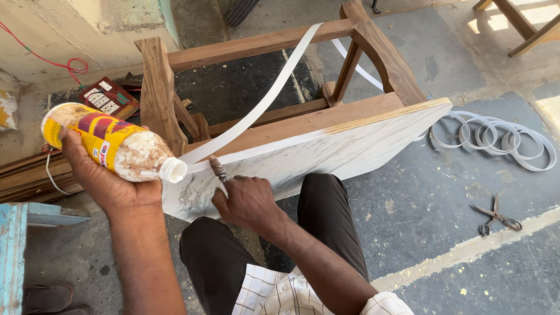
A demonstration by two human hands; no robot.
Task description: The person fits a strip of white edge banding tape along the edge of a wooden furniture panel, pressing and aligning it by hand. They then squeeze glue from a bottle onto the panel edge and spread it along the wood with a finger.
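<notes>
step: gluing board edge (326, 129) | left hand (105, 175) clamped on glue bottle (111, 143) | right hand (248, 201) – finger spreading, holds nothing | next – press white strip (262, 99) down

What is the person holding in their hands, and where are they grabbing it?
The left hand holds a yellow glue bottle around its body, nozzle tipped toward the marble-patterned board. The right hand holds nothing; its finger presses on the board's edge.

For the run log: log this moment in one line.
left hand: holds glue bottle | right hand: finger on board edge | white edge strip: loose | scissors: on floor
</notes>
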